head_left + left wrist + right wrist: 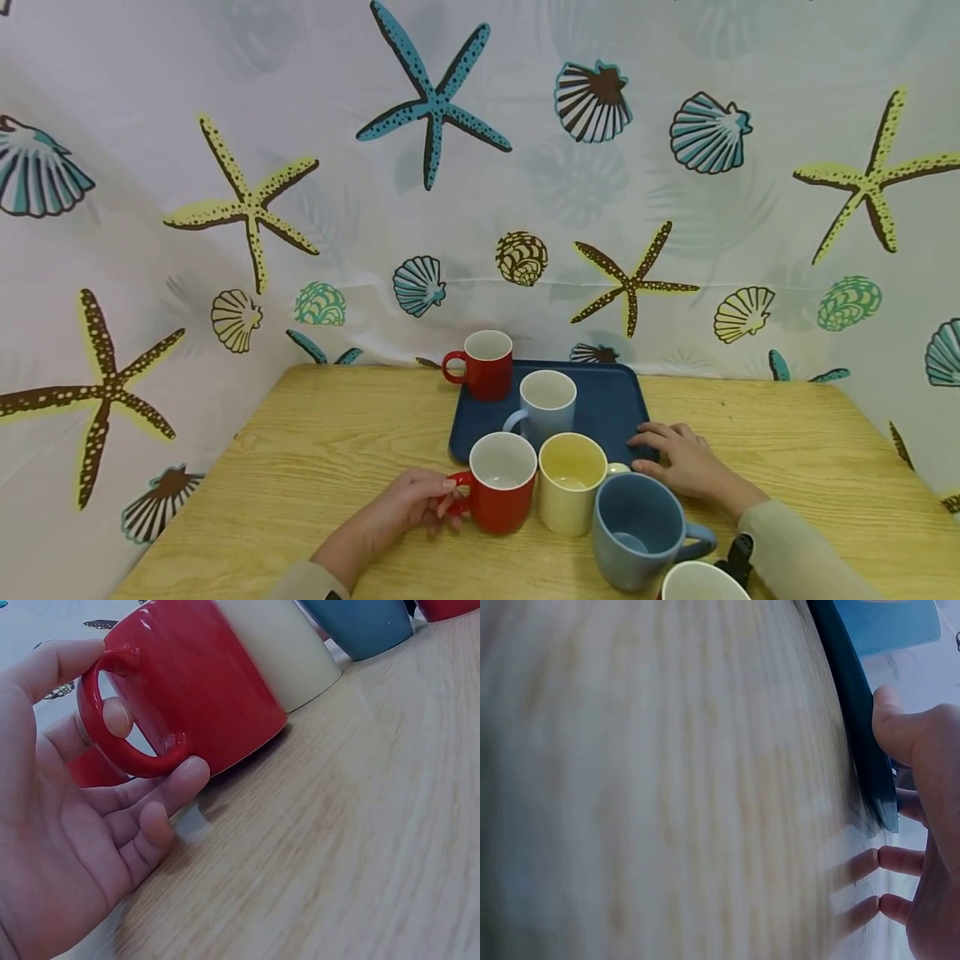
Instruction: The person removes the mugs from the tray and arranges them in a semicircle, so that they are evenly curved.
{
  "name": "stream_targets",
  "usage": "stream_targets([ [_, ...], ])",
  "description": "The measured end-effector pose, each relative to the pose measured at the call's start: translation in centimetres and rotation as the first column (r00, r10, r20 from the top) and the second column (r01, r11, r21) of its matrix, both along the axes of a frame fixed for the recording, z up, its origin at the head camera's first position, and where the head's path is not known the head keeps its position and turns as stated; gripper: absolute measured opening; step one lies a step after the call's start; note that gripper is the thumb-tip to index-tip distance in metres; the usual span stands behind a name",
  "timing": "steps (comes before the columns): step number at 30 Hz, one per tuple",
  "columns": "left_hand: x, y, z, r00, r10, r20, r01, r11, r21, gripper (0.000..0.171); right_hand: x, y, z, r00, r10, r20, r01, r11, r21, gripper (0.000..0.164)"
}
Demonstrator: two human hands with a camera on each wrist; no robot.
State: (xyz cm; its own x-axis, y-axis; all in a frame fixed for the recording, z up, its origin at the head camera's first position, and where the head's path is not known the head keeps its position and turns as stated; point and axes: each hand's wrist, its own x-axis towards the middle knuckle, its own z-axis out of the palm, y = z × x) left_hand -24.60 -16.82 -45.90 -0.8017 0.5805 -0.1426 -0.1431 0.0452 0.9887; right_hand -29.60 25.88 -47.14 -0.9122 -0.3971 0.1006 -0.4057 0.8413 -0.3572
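A red mug [501, 492] with a white inside stands on the wooden table, its handle pointing left. My left hand [423, 498] pinches that handle [112, 742] between thumb and fingers, the other fingers curled below it. At the near right corner of the dark blue tray [607, 408], my right hand [686, 460] holds the edge, thumb [900, 727] at its front side. Two of its fingertips touch the table in the right wrist view. Right beside the red mug is a yellow mug [566, 500]. On the tray are a light blue mug [551, 417] and another red mug [491, 375].
A grey-blue mug [626, 550] stands right of the yellow one, near my right forearm. Another mug [701, 583] is cut off at the bottom of the head view. Behind the table [337, 433] hangs a white cloth [480, 208] printed with starfish and shells.
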Motion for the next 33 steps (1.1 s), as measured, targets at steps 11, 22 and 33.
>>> stream_targets([
  [11, 0.03, 0.06, -0.37, 1.0, -0.021, -0.006, 0.021, 1.0, -0.008, 0.039, 0.1, 0.05, -0.08, 1.0, 0.002, -0.002, -0.002, 1.0, 0.001, 0.043],
  [22, -0.18, -0.18, -0.53, 0.997, -0.071, -0.003, 0.071, 0.997, -0.002, 0.041, -0.13, 0.23, -0.21, 1.0, -0.004, -0.004, 0.004, 1.0, 0.001, 0.043],
  [33, -0.04, -0.51, 0.28, 0.998, -0.043, 0.046, 0.047, 0.996, -0.081, 0.042, 0.14, -0.01, -0.16, 1.0, 0.006, -0.004, -0.006, 1.0, -0.008, 0.044],
])
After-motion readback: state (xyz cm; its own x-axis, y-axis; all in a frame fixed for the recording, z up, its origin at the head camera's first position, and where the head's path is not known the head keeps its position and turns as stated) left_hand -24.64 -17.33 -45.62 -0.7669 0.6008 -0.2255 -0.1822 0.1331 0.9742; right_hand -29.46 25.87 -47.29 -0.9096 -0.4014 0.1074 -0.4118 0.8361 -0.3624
